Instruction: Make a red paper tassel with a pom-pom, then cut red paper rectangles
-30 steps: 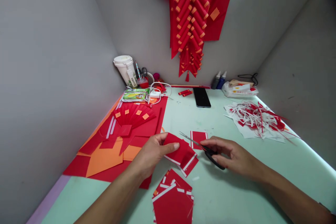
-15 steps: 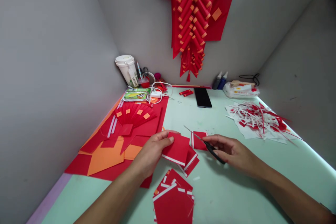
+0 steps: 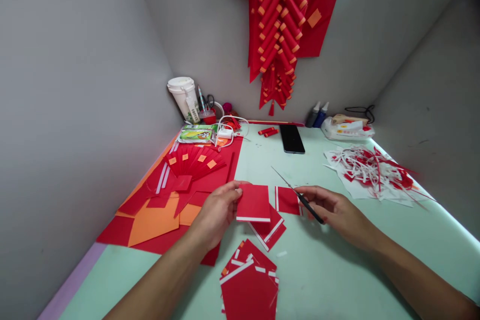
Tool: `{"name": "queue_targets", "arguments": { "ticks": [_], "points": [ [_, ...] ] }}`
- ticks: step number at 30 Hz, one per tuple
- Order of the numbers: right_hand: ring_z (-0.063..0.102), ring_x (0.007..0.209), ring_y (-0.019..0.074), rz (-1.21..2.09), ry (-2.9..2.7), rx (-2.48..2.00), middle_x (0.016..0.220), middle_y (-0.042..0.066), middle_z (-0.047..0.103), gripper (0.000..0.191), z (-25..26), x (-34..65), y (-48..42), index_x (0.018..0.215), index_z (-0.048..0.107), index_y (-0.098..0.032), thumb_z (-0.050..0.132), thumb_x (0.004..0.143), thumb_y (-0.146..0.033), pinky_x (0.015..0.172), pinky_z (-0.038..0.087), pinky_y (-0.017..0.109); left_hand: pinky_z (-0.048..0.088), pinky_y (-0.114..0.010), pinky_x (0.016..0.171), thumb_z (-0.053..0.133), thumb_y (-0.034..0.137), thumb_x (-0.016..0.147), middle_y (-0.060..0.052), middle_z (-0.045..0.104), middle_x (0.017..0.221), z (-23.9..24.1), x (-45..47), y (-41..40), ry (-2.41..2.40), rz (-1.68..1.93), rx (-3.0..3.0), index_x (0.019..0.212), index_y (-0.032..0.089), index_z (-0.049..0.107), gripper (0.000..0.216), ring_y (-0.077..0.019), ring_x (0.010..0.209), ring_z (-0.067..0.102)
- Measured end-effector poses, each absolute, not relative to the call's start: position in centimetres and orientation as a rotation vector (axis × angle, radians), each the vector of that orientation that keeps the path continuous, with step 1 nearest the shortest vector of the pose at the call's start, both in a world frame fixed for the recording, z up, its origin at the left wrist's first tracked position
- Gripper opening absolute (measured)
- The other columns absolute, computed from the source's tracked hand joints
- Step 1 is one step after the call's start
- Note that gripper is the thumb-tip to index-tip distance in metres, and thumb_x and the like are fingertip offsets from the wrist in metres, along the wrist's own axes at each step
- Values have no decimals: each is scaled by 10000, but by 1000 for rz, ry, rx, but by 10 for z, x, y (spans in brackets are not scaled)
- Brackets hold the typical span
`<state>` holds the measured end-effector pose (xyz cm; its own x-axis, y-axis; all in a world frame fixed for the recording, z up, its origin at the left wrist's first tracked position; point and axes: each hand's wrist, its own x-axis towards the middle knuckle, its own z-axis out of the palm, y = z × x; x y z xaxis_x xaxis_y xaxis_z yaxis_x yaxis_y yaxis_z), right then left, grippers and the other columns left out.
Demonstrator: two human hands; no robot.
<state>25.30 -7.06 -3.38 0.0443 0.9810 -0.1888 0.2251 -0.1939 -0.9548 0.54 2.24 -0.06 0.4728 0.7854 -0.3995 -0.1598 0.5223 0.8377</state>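
Note:
Between the thumb and fingers of my left hand (image 3: 221,212) is a red paper square (image 3: 254,202) with a white strip along its lower edge. My right hand (image 3: 333,210) holds black-handled scissors (image 3: 308,207), their blades pointing up and left, apart from the square. Beneath the blades lies another red piece with white edge strips (image 3: 288,201). More red pieces with white strips (image 3: 273,230) overlap just below the held square. Closer to me sits a stack of red paper pieces (image 3: 249,290) with small white scraps on top.
Red and orange paper sheets (image 3: 155,220) and a red paper fan (image 3: 195,162) cover the left side. A phone (image 3: 292,139) lies at the back. At right is a heap of paper shreds (image 3: 375,170). A white cup (image 3: 184,100) stands in the back left corner. Firecracker decorations (image 3: 279,25) hang on the wall.
My left hand has turned the red square level and raised it slightly. The scissors have tilted and shifted a little to the right in my right hand. The whole view has shifted slightly.

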Motion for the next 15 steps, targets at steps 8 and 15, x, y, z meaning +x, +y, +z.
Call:
{"name": "queue_targets", "arguments": {
  "ticks": [8, 15],
  "points": [
    [547, 706, 150, 1141, -1275, -1566, 944, 48, 635, 368, -41, 257, -70, 1205, 614, -225, 554, 858, -333, 617, 459, 265, 389, -212, 553, 611, 249, 766, -25, 646, 673, 17, -3, 14, 782, 119, 1184, 893, 163, 732, 195, -120, 571, 540],
    [537, 694, 144, 1165, -1262, -1574, 893, 33, 616, 368, -36, 255, -70, 1207, 612, -226, 556, 859, -332, 583, 439, 252, 420, -232, 598, 620, 335, 769, -12, 734, 813, 24, -10, 10, 627, -205, 1644, 884, 282, 778, 202, -187, 719, 626]
  ]
}}
